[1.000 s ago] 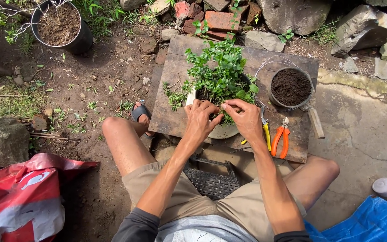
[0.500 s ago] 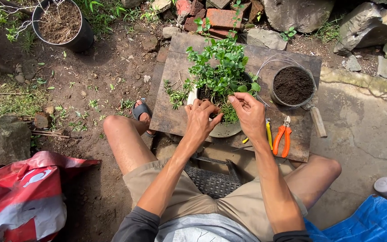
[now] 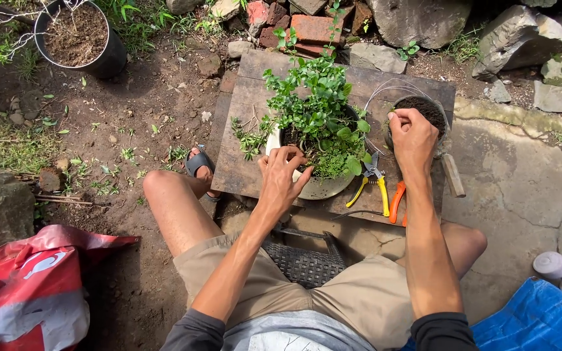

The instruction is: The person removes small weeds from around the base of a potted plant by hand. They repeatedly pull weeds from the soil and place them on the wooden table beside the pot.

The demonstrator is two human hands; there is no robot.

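A small leafy green shrub (image 3: 313, 114) stands in a shallow round pot (image 3: 323, 187) on a low wooden board table (image 3: 242, 110). My left hand (image 3: 282, 175) rests on the pot's near rim and soil, fingers curled against the base of the plant. My right hand (image 3: 413, 136) is over a dark tub of soil (image 3: 430, 107) to the right of the plant, its fingers bent down at the tub's rim; whether it holds anything I cannot tell. A loop of thin wire (image 3: 385, 91) lies around that tub.
Yellow-handled cutters (image 3: 375, 182) and orange-handled pliers (image 3: 396, 198) lie on the board by the pot. A wooden tool handle (image 3: 453, 175) hangs off the right edge. A black pot of soil (image 3: 76, 36), bricks (image 3: 317, 27), rocks, a red and white bag (image 3: 30, 286) and blue tarp (image 3: 535, 325) surround me.
My right hand has left the plant's base and moved right, over the tub of soil. My left hand stays at the pot.
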